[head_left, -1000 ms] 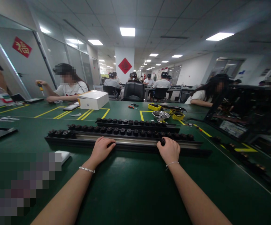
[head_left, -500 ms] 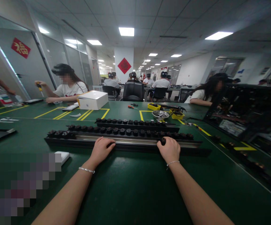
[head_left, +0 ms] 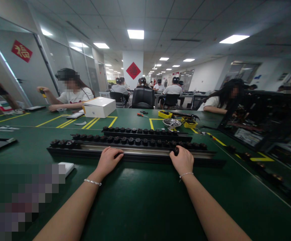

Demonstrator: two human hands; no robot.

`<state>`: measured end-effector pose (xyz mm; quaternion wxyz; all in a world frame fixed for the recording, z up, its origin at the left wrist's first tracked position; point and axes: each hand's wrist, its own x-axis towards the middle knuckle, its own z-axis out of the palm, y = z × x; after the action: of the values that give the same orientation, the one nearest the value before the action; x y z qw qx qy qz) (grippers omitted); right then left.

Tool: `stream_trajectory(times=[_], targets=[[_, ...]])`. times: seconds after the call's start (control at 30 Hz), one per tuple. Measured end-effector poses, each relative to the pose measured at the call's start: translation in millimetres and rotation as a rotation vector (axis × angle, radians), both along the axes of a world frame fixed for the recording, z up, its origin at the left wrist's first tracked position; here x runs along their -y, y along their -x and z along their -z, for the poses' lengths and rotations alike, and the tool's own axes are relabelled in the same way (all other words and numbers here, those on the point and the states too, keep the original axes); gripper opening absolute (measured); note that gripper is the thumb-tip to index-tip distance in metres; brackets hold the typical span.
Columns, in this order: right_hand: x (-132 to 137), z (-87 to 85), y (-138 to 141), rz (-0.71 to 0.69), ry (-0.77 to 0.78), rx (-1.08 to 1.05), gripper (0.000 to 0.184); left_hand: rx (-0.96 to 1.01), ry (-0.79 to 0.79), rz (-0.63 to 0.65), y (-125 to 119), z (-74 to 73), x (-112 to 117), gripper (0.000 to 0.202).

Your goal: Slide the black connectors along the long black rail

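Across the green table lies a long black rail with a pale metal channel along it. My left hand is closed over its near edge, left of the middle, the fingertips hidden behind the rail. At the right part of the channel my right hand pinches a small round black socket piece, mostly covered by the fingers. Three similar socket pieces sit at the rail's left end. Just behind stands a second black rail lined with several such pieces, and beyond it a third rail, also lined.
A white box, a metal bowl, yellow trays and a red screwdriver are toward the back. An open black computer case stands at right, near another row of sockets. Co-workers sit on both sides.
My right hand has shifted very slightly at the socket piece. My left hand stays on the rail, and the person standing at far left has moved a little.
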<state>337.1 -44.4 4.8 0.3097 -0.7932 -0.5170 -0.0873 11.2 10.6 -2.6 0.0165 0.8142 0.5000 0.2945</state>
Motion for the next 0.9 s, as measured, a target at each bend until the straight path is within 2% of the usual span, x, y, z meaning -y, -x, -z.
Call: stream_trajectory(times=[0.27, 0.9], targets=[[-0.1, 0.8, -2.6, 0.025, -0.029, 0.04, 0.041, 0.0, -0.009, 0.002, -0.6, 0.4, 0.7, 0.023], [3.4, -3.8, -6.5, 0.024, 0.011, 0.003, 0.041, -0.003, -0.005, -0.006, -1.4, -0.8, 1.1, 0.022]])
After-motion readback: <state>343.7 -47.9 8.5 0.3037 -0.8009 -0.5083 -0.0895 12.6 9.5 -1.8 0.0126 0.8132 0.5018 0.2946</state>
